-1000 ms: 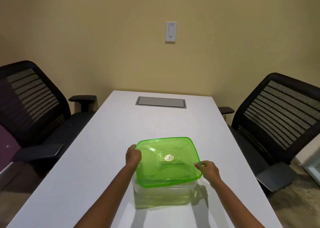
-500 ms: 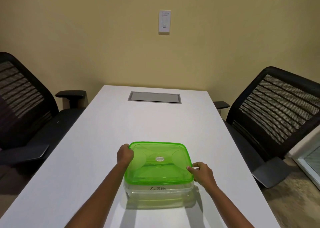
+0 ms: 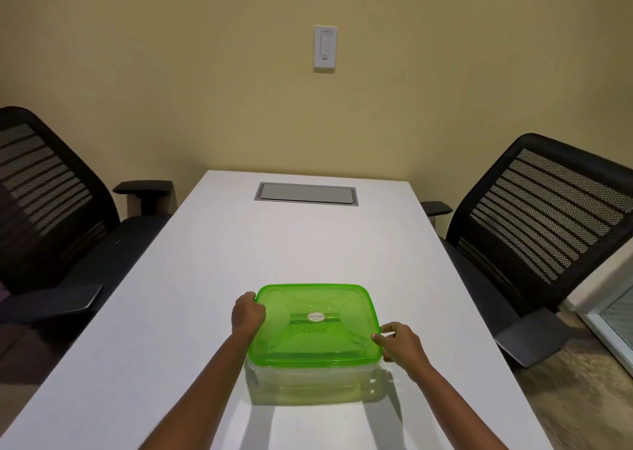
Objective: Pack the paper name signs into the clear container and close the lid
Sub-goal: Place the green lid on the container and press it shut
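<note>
A clear square container [image 3: 313,383] stands on the white table [image 3: 212,264] near its front edge. A translucent green lid [image 3: 317,323] lies flat on top of the container. My left hand [image 3: 247,314] grips the lid's left edge near the far corner. My right hand [image 3: 400,345] pinches the lid's right edge near the front corner. Faint handwriting on paper shows through the lid; the paper name signs inside are otherwise too dim to make out.
A grey cable hatch [image 3: 306,194] is set into the table's far end. Black mesh office chairs stand at the left [image 3: 51,210] and at the right [image 3: 544,223]. A white wall switch [image 3: 325,48] hangs on the yellow wall.
The lid was tilted above the container one second ago; it has come down and now lies level on the rim. Both hands stayed on its edges.
</note>
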{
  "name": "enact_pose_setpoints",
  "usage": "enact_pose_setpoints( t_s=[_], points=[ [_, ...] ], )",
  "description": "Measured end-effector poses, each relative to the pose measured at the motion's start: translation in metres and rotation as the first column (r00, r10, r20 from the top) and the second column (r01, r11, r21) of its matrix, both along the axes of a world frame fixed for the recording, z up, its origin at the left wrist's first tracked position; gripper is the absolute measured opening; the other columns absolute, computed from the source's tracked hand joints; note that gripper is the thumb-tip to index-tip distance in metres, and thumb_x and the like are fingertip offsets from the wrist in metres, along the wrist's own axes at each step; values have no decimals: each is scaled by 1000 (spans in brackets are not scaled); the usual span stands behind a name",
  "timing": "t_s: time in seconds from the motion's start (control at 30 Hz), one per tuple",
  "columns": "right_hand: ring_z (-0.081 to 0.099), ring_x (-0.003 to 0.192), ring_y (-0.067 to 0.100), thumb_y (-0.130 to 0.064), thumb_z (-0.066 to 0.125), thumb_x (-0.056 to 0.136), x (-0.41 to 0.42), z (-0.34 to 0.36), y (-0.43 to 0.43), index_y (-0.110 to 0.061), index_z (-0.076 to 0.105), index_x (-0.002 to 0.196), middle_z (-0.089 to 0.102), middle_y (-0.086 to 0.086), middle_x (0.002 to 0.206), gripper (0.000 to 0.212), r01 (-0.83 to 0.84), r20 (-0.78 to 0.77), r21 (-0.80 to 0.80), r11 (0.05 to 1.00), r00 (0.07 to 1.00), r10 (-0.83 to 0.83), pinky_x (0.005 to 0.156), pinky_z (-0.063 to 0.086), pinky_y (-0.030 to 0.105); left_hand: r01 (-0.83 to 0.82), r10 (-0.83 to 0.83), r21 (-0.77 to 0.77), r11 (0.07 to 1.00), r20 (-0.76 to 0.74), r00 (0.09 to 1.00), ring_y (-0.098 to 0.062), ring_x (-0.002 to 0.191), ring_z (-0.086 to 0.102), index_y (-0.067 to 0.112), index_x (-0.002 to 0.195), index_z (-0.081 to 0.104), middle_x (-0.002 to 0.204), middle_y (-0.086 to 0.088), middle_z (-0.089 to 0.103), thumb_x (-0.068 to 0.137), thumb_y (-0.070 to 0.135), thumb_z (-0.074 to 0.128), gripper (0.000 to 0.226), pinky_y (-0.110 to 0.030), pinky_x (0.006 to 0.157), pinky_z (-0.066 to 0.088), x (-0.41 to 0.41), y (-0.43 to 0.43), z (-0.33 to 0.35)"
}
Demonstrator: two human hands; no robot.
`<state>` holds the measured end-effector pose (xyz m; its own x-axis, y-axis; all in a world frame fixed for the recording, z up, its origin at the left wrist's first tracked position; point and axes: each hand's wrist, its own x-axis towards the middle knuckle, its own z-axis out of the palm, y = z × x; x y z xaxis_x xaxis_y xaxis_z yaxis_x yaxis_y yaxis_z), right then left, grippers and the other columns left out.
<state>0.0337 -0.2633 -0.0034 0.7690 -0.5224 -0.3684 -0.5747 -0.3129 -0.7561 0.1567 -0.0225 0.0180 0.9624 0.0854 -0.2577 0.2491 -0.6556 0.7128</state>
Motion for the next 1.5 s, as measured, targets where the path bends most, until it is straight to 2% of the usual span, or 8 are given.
enact_pose_setpoints(
  t_s=[0.2,0.37,0.5,0.67,0.9,1.0,1.23,1.5],
  points=[
    [52,49,15,-11,65,88,-9,-2,5,6,56,118,59,16,88,36,23,14,7,1000,1000,-23,57,49,27,-16,16,0,1000,-16,1000,-38,105,61,13,59,47,111,-30,66,83,-7,47,31,-38,86,49,-19,12,-1],
    [50,44,15,-9,65,87,-14,-4,11,8,58,111,57,13,69,30,96,47,92,991,994,-100,38,46,12,-71,66,-71,995,-65,996,-33,121,57,-5,122,60,129,-23,61,87,4,57,36,-35,100,44,-35,23,-7],
    [48,38,12,-6,65,87,-19,-6,15,2,63,91,49,4,52,10,147,79,155,977,984,-160,35,44,9,-123,105,-168,978,-112,988,-37,85,66,-6,90,67,112,-30,67,87,9,63,16,-40,83,54,-48,31,-11],
    [51,43,16,-4,66,86,-23,-8,20,0,62,72,49,4,53,16,199,99,244,949,969,-228,54,48,22,-247,170,-333,910,-245,955,-20,51,48,3,66,55,68,-14,57,87,6,64,23,-13,27,41,-61,36,-18],
    [52,49,18,-4,66,86,-27,-7,23,17,61,106,51,6,61,29,265,95,361,894,943,-318,36,47,10,-378,208,-498,781,-363,908,-28,76,45,-1,92,50,67,-11,44,87,-3,60,11,-28,48,35,-70,34,-20],
    [52,50,19,-2,65,86,-27,-7,24,17,61,105,53,7,63,28,279,89,376,884,938,-334,35,47,9,-397,175,-544,739,-414,893,-30,91,49,-2,74,50,86,-20,54,89,-7,56,17,-33,43,48,-69,34,-19],
    [51,50,20,1,66,85,-27,-4,24,4,60,84,52,11,69,6,289,87,428,857,930,-357,33,48,10,-439,218,-545,714,-423,879,-30,90,51,1,62,41,87,-22,54,88,-10,56,32,-15,23,41,-70,33,-24],
    [49,70,24,-2,65,86,-26,-5,25,-7,52,60,48,9,67,29,295,41,405,865,940,-340,58,47,30,-460,227,-551,697,-439,869,-27,79,48,0,58,43,62,-12,43,89,-13,53,35,-14,19,37,-72,31,-24]
  ],
)
